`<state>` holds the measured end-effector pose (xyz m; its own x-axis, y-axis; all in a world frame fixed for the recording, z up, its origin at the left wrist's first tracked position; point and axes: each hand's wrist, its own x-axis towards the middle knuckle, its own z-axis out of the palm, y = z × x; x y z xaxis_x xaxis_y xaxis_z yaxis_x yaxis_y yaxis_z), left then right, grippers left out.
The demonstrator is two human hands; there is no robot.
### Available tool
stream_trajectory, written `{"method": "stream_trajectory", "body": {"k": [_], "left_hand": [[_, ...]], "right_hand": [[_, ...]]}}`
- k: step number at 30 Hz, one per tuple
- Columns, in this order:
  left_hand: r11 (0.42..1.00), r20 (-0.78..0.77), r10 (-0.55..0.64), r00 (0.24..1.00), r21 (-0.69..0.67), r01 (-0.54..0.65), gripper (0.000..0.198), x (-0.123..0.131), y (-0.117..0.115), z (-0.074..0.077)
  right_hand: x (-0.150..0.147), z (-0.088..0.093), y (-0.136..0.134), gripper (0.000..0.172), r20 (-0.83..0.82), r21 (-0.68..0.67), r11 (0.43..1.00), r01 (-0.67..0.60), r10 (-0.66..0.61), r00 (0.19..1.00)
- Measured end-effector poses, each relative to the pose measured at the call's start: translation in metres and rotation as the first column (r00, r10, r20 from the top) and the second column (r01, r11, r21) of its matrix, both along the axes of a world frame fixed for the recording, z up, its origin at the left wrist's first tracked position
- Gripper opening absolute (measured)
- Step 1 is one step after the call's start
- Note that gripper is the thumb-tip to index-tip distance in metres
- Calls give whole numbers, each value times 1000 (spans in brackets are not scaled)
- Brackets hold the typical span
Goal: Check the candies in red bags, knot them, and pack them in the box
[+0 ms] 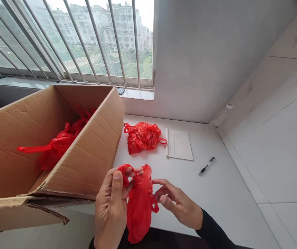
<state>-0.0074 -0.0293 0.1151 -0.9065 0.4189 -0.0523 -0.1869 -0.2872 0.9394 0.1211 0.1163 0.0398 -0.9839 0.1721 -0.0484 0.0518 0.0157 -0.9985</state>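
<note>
A red plastic carrier bag (139, 221) is held over the near edge of the counter (179, 186), its bunched upper part (122, 169) pinched between the left hand's (112, 209) thumb and fingers. The bag's side is met by the right hand (181, 205), thumb and index finger parted; whether the small loop (155, 207) there is gripped cannot be told. The handles are apparently being sorted; a firm right-hand pinch seems called for. Beyond, crumpled red bags (144, 136) are set between cardboard box (91, 152) and paper (181, 145).

Crinkled red bag (139, 211), contents unclear.
</note>
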Motion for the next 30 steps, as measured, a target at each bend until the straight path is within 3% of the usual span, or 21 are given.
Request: {"method": "stream_trajectory", "body": {"k": [5, 10, 13, 16, 20, 22, 24, 26, 28, 30], "left_hand": [[998, 36, 41, 998, 51, -43, 26, 5, 12, -11], [998, 81, 59, 995, 1, -59, 31, -1, 17, -26], [998, 119, 38, 992, -57, -31, 39, -18, 12, -44], [983, 147, -12, 989, -178, 39, 50, -32, 3, -72], [921, -10, -85, 996, -381, 74, 43, -25, -5, -99], [886, -173, -108, 979, -463, 16, 29, -16, -4, -99], [871, -331, -116, 936, -487, -64, 34, -10, -2, -93], [860, -502, -231, 833, -505, -66, 50, -7, 1, -85], [785, -641, -499, 583, -620, -9, 59, -7, 4, -80], [666, -640, -705, 305, -745, -23, 48, -8, 6, -78]], "right_hand": [[6, -1, 0, 50, 23, 62, 992, 109, -111, 994], [8, -4, 4, 27, 66, 204, 953, 225, -242, 968], [19, -9, 20, 33, 105, 248, 921, 299, -332, 937], [36, -15, 40, 37, 152, 308, 874, 375, -434, 888], [48, -15, 48, 38, 165, 332, 851, 406, -477, 863], [46, -8, 43, 37, 145, 345, 854, 390, -459, 877], [41, 1, 35, 37, 119, 364, 848, 384, -451, 884], [37, 8, 27, 36, 91, 364, 838, 406, -465, 880], [36, 12, 19, 36, 69, 348, 829, 438, -489, 870], [39, 12, 15, 35, 57, 340, 805, 485, -533, 844]]}}
